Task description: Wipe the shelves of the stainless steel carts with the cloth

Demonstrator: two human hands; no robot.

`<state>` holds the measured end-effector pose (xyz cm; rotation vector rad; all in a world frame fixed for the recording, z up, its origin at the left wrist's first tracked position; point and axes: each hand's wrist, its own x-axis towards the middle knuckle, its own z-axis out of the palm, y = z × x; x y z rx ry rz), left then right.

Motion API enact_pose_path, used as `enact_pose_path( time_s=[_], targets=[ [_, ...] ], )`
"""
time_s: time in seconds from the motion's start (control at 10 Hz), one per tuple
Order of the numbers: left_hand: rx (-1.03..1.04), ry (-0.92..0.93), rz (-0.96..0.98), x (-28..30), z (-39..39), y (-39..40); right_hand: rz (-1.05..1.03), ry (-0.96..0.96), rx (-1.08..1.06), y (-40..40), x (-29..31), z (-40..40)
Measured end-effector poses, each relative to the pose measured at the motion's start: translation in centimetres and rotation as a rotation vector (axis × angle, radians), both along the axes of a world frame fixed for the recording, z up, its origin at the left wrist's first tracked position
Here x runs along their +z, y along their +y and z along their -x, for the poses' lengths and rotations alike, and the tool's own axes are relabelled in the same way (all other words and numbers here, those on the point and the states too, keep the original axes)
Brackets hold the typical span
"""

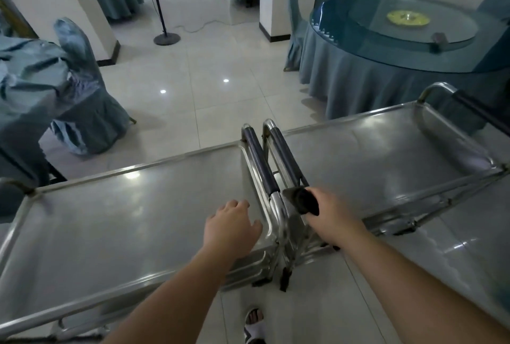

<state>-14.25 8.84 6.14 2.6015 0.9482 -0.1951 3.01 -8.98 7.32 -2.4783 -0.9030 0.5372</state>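
R hand (329, 207): gripping dark cloth (302, 201), bunched, poking out twd handles.
L hand (234, 226): fingers loose, hovering over L cart (110, 222) top, holding nothing.
Nearest shelf: cloth sitting betw. carts; R cart (372, 150) top running long-axis up-right, just beyond R hand.

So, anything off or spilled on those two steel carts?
No spill shows on either stainless steel cart top. The right hand grips the dark cloth; the left hand hovers open.
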Motion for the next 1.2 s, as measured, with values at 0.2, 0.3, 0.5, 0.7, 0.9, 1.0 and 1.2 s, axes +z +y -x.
enact_pose_path(
  time_s=[0.2, 0.3, 0.5, 0.7, 0.9, 1.0, 1.2],
  targets=[
    [0.017, 0.061, 0.047, -1.7, -1.9, 4.5, 0.009, -0.081, -0.049, 4.0, -1.9, -4.9],
    [0.047, 0.096, 0.071, -2.7, -2.1, 5.7, -0.035, -0.225, 0.056, 6.1, -3.7, -6.1],
    [0.145, 0.153, 0.089, -4.2, -1.2, 6.5, 0.072, -0.300, 0.475, 8.0, -9.5, -4.7],
    [0.197, 0.215, 0.130, -5.0, -0.8, 6.1, 0.185, -0.229, 0.556, 8.0, -12.7, -2.5],
    [0.199, 0.209, 0.173, -4.7, -1.4, 5.1, 0.276, -0.288, 0.615, 8.3, -12.3, -2.1],
    [0.182, 0.199, 0.174, -4.4, -1.1, 5.4, 0.332, -0.246, 0.584, 8.5, -11.5, -1.8],
    [0.165, 0.153, 0.110, -2.8, -0.9, 7.0, 0.257, -0.248, 0.494, 9.8, -7.9, -1.2]
  ],
)
